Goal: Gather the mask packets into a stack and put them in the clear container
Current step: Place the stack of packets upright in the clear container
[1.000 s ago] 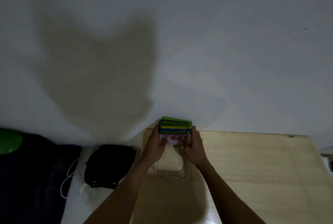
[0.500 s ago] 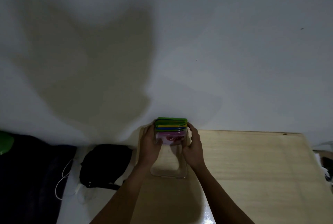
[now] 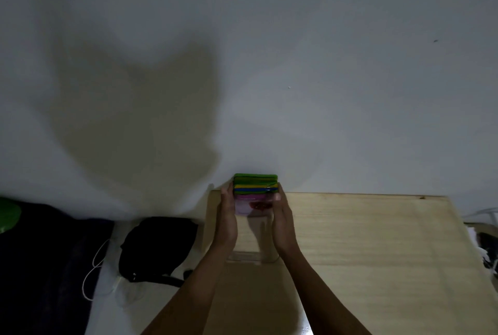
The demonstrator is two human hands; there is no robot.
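Observation:
A stack of mask packets (image 3: 254, 189), green on top with yellow, blue and pink layers below, stands at the far end of the clear container (image 3: 252, 255) on the wooden table (image 3: 363, 240). The stack's lower part sits inside the container's far end; its top rises above the rim. My left hand (image 3: 228, 223) lies flat along the container's left side, fingertips touching the stack. My right hand (image 3: 283, 223) mirrors it on the right side, thumb against the stack. Both hands press the packets between them.
A white wall rises directly behind the table's far edge. Left of the table, lower down, lie a black bag (image 3: 159, 247), a white cable (image 3: 93, 272) and dark fabric (image 3: 40, 267). A green object (image 3: 8, 213) shows at the far left edge.
The stack has sunk lower into the container's far end. Both hands have slid back and flattened along the container's sides.

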